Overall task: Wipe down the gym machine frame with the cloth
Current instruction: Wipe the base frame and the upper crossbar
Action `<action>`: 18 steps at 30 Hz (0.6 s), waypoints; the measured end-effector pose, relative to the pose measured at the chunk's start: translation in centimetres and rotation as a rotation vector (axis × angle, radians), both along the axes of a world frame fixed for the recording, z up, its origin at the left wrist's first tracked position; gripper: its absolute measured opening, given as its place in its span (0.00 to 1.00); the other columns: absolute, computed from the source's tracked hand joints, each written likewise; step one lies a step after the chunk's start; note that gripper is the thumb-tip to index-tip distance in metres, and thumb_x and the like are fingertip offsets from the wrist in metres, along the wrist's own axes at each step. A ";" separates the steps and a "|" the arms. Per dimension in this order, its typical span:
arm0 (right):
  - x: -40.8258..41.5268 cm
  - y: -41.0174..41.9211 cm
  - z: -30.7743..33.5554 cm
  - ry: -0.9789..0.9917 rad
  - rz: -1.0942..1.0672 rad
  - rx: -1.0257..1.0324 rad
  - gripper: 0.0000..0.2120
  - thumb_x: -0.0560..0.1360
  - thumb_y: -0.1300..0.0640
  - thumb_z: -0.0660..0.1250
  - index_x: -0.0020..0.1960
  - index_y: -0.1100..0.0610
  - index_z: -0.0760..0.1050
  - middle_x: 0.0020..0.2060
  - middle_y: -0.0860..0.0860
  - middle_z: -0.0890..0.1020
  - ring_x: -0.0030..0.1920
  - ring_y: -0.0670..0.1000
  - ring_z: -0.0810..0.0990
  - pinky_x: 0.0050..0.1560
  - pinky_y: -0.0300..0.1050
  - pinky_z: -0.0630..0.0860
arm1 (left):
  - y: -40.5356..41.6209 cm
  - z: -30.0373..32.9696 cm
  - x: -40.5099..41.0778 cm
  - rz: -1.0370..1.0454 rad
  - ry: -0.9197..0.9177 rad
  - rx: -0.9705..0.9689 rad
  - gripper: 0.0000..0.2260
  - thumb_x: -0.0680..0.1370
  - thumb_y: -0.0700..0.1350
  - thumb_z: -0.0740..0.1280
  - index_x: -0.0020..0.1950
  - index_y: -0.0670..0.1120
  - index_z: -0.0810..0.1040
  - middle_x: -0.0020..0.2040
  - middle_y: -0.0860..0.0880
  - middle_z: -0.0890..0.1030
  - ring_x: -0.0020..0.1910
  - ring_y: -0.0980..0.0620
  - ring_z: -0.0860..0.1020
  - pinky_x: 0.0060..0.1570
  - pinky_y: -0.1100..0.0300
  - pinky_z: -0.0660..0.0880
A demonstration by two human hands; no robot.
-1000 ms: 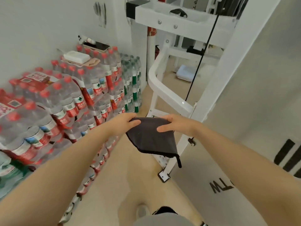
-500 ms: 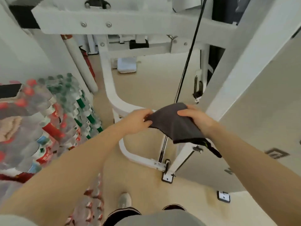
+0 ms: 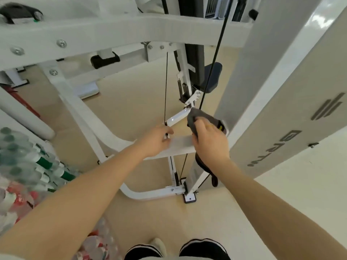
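At frame centre the right hand (image 3: 210,139) clutched a bunched dark-grey cloth (image 3: 201,117) against the glossy white frame (image 3: 180,115) — the left hand (image 3: 155,140) pinched that bar's end.

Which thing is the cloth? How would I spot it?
Find the tall white slanted post of the gym machine on the right. Just left of it, the right hand grips the cloth against a short white bar. It is the only soft, dark grey thing there; everything around it is hard white metal.
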State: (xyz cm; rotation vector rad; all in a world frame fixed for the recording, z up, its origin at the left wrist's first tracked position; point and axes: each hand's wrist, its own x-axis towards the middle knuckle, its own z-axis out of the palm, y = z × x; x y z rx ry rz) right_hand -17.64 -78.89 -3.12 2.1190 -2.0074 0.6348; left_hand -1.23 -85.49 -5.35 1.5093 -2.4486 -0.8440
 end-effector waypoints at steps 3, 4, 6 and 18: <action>0.9 -0.9 -4.9 0.054 -0.025 0.374 0.15 0.78 0.53 0.61 0.62 0.60 0.69 0.64 0.53 0.73 0.64 0.56 0.68 0.59 0.50 0.66 | 0.0 -1.1 1.0 -0.039 -0.087 -0.054 0.17 0.79 0.44 0.59 0.68 0.45 0.69 0.66 0.46 0.71 0.63 0.47 0.70 0.59 0.58 0.65; 0.8 -1.0 -5.4 -0.005 -0.002 0.433 0.19 0.79 0.48 0.56 0.64 0.59 0.68 0.68 0.52 0.70 0.69 0.55 0.62 0.66 0.51 0.58 | 0.1 -1.2 1.2 -0.037 -0.093 -0.042 0.18 0.80 0.46 0.58 0.69 0.46 0.68 0.66 0.46 0.71 0.64 0.47 0.70 0.60 0.57 0.66; 0.5 -1.1 -4.8 -0.194 0.125 0.462 0.26 0.77 0.40 0.49 0.62 0.58 0.69 0.66 0.52 0.71 0.71 0.54 0.60 0.70 0.48 0.48 | 0.4 -1.4 1.5 -0.036 -0.096 -0.020 0.20 0.79 0.51 0.59 0.70 0.47 0.67 0.66 0.46 0.72 0.64 0.47 0.70 0.60 0.55 0.67; -2.4 -3.1 -4.3 0.400 0.117 0.556 0.34 0.74 0.43 0.65 0.72 0.56 0.56 0.69 0.53 0.65 0.69 0.55 0.62 0.71 0.49 0.51 | 0.3 -1.1 1.7 -0.073 -0.114 -0.019 0.25 0.74 0.53 0.68 0.69 0.47 0.68 0.64 0.46 0.74 0.61 0.47 0.72 0.58 0.54 0.68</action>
